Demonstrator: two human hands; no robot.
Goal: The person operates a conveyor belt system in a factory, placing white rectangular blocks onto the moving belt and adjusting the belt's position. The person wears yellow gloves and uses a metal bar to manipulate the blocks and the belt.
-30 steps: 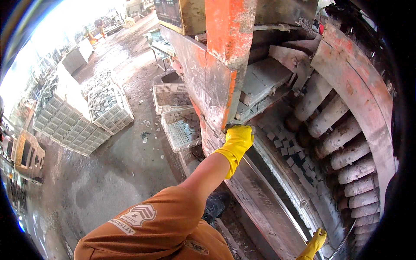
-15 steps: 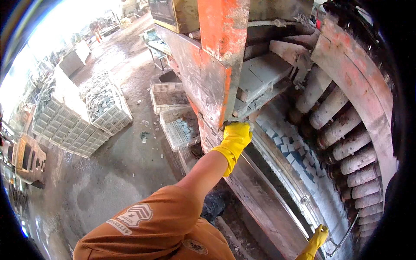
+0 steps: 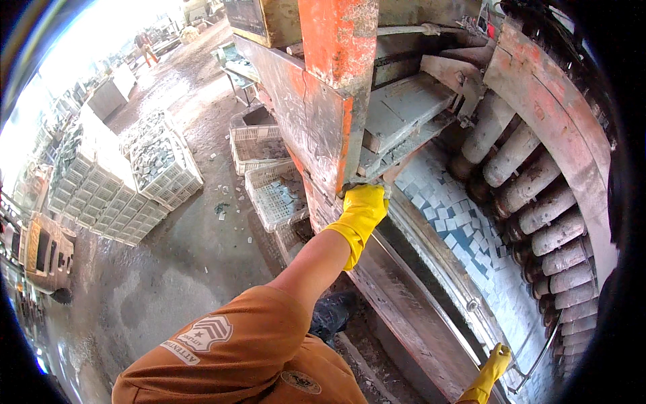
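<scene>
The left hand [image 3: 363, 210] in its yellow glove has its fingers clenched on the grey stone slab [image 3: 402, 114] at the orange press frame's [image 3: 336, 101] lower edge, so it should keep clear of the steel rollers [image 3: 531, 202]; the right hand's [image 3: 494, 367] grip cannot be told.

two yellow-gloved hands [image 3: 361, 210], three white crates [image 3: 277, 195]

Left hand [image 3: 363, 210]: our yellow glove, gripping lower edge of the orange steel press frame [image 3: 333, 87], beside a grey stone slab [image 3: 404, 118].
Right hand [image 3: 494, 363]: yellow glove, low rt, on a thin metal rail [image 3: 538, 357]; grip unclear.
Rollers [image 3: 538, 202]: grey, in a curved row, rt.
Small cut blocks [image 3: 464, 229]: piled under the slab.
Crates [image 3: 276, 192]: white plastic, on the floor to our left.
</scene>
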